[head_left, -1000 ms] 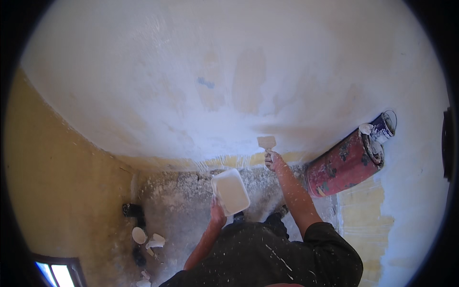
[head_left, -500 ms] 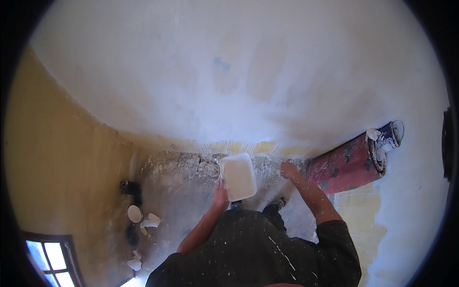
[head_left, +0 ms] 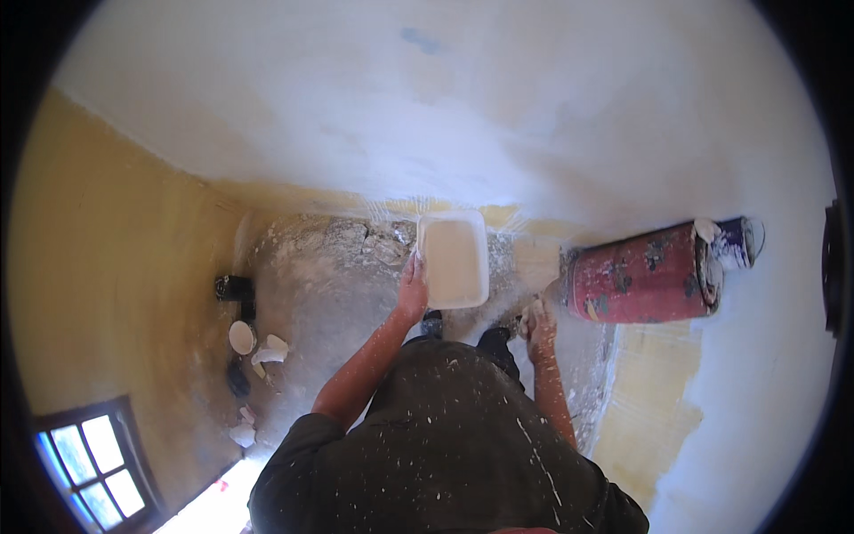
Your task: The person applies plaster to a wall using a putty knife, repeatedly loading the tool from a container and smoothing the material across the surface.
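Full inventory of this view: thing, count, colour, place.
Tub: 1, white, centre, pale material inside
Flat tool: 1, beige, right of tub
Drum: 1, red, right
Bucket: 1, dark purple and white, drum's end
Window: 1, brown frame, lower left
Dark objects: at least 2, black, left
Dark shape: 1, black, right edge
Round piece: 1, off-white, left
Scraps: several, whitish, left
Walls: several, white and yellow, around
Floor: 1, grey, centre
Shoes: 2, dark, below tub
Shirt: 1, dark, speckled, bottom
Left hand: 1, on tub's left side
Right hand: 1, gripping tool
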### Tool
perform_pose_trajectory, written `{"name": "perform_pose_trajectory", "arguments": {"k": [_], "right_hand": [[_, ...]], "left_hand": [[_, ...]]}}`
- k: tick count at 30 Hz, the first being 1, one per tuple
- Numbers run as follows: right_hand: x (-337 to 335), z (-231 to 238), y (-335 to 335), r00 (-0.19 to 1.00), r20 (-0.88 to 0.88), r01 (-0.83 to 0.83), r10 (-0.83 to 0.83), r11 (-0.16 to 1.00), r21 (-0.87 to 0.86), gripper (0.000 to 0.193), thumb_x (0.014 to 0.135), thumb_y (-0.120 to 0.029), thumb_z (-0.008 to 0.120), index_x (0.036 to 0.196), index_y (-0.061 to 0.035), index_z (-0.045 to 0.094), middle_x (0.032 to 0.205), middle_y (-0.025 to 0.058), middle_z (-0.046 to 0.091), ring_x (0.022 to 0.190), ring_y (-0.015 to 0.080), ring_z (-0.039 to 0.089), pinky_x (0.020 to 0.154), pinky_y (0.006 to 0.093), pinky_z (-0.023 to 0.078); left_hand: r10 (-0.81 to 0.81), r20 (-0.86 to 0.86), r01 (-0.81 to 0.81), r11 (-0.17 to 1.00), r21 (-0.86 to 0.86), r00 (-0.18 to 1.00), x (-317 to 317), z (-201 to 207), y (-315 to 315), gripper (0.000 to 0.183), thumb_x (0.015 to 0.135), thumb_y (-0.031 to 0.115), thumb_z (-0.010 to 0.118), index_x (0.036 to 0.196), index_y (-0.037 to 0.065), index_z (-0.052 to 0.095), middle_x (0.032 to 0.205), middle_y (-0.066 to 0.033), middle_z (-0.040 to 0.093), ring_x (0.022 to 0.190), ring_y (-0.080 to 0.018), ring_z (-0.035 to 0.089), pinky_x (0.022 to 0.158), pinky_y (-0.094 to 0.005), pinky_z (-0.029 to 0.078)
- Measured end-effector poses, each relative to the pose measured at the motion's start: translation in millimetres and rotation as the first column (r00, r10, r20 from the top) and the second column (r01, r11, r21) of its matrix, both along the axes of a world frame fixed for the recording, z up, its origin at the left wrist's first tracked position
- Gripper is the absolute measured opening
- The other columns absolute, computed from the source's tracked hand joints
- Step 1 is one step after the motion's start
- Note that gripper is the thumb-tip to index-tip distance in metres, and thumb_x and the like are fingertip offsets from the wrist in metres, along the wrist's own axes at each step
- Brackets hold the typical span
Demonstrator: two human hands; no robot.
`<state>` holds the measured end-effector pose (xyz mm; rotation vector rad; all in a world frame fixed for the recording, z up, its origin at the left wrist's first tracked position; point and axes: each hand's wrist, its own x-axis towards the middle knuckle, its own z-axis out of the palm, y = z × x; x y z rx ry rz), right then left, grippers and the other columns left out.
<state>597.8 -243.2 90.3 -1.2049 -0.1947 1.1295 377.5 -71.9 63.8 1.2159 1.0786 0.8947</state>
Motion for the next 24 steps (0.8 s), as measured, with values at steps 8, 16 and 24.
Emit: {"name": "perform_pose_trajectory", "arguments": {"k": [8,16,24], "right_hand": [[53.9,106.8,-14.9,0.754,0.572,-0.241,0.323,0.946,-0.216,0.027,0.085,-0.024,0.054,0.098,-0.0005,0.056,0.069,0.0065,0.056,0.060,0.0120,0.052,0.054,0.0254,0.042],[18.3,138.5,-8.8,0.229,0.748,-0.041,0.623,0.774,-0.632,0.032,0.084,-0.030,0.051,0.101,-0.0033,0.058,0.084,0.0199,0.062,0.079,0.0368,0.059,0.068,0.0462,0.047],[28.1,145.7,-10.1,0.165,0.685,-0.003,0.710,0.695,-0.719,0.030,0.085,-0.031,0.050,0.095,-0.0045,0.059,0.082,0.0195,0.061,0.080,0.0380,0.057,0.070,0.0467,0.044]], "left_hand": [[-0.211,-0.077,0.216,0.974,0.069,0.974,64.9,39.9,6.6,0.041,0.097,0.023,0.030,0.126,-0.004,0.039,0.123,-0.0179,0.048,0.114,-0.0251,0.044,0.098,-0.0325,0.032],[-0.269,-0.200,0.296,0.947,0.122,0.942,89.4,45.9,-23.9,0.039,0.097,0.022,0.030,0.123,-0.004,0.043,0.115,-0.0167,0.054,0.106,-0.0223,0.050,0.093,-0.0318,0.037],[-0.351,-0.176,0.368,0.927,0.072,0.920,92.3,41.9,-45.5,0.039,0.096,0.024,0.031,0.121,-0.004,0.044,0.116,-0.0216,0.051,0.108,-0.0303,0.048,0.094,-0.0354,0.036]]}}
